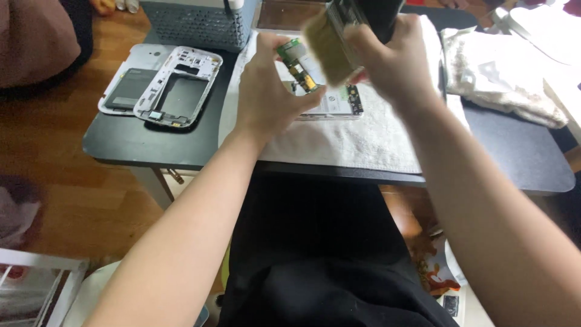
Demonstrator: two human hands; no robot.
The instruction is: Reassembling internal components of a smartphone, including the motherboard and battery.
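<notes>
— How far along does the work look?

— Well into it, I'd judge. The left hand (266,97) pinches a green circuit board (298,65) by its edge, lifted above the white towel (357,142), so the board is already out of the phone. The right hand (393,57) has its grip pressed around a brush (330,51), whose tan bristles sit right at the board.

— And the rest of the phone?

— Taken apart. The phone body (331,104) lies on the towel under the hands. To the left, on the dark surface (127,145), sit a white frame (179,86) and, partly under it, a back cover (124,85). Nothing is reassembled.

— What can't you make out?

— The brush is blurred and its handle is cut off by the top edge. The hands cover much of the phone body. A grey basket (193,24) at the far side is cropped, and so is the crumpled cloth (502,72) to the right. Whether the board is clean, I can't tell.
</notes>
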